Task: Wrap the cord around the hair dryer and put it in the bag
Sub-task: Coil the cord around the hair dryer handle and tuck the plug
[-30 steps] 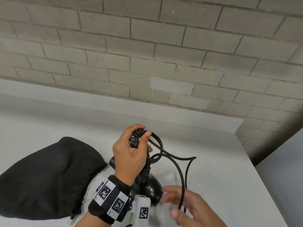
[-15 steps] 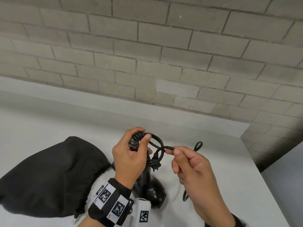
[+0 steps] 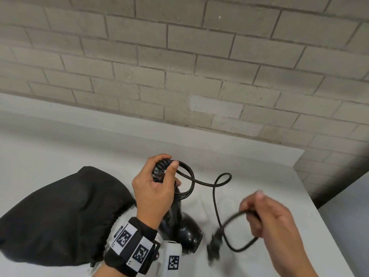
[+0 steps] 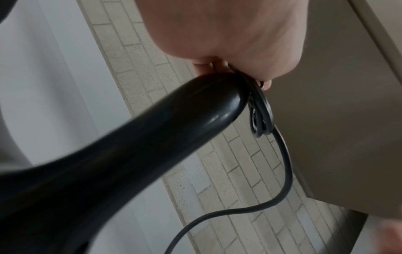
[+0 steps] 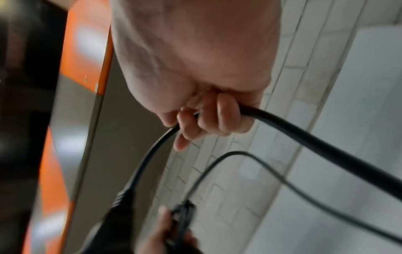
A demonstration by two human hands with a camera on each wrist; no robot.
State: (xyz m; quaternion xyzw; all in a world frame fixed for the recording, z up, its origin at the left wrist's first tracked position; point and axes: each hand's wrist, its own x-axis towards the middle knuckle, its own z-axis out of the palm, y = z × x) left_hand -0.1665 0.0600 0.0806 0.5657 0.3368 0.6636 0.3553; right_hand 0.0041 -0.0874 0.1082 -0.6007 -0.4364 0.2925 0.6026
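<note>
Your left hand [image 3: 154,188] grips hair dryer [image 3: 183,222] handle end, thumb pinning coils; dryer nose down on table [image 3: 259,156], right of bag [image 3: 60,216]. Right hand [image 3: 267,216] pinches cord [image 3: 214,200] near plug [image 3: 214,243]. Keep slack taut, lay next loop beside coils, avoid kink.

Head view looked down over the table [image 3: 259,176] toward the wall; wrist views sat close, sharing the cord [image 3: 214,196].
</note>
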